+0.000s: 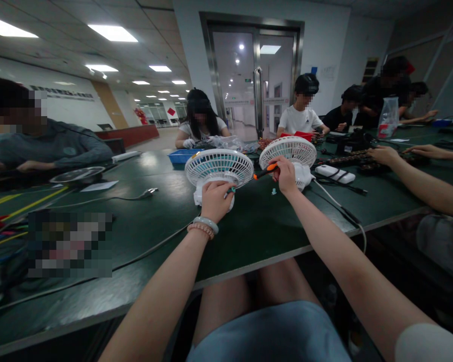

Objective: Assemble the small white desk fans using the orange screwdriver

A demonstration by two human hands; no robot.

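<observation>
A white desk fan (219,166) stands at the table's middle with its round grille tilted up. My left hand (215,198) is closed over its rear housing, and a small teal piece (231,190) shows at the fingertips. In my right hand (286,174) is a screwdriver (266,171) with an orange and black handle. Its thin shaft points left toward my left fingertips; where the tip touches is too small to tell. Just behind the right hand stands a second white fan (289,150). A loose light-blue knob (274,191) lies on the table between the hands.
The dark green table (249,236) has its front edge near my lap. A blue tray (184,156) sits behind the left fan. A white power strip (335,174) and cables lie right, near another person's hand (387,155). A cord with a plug (151,191) lies left.
</observation>
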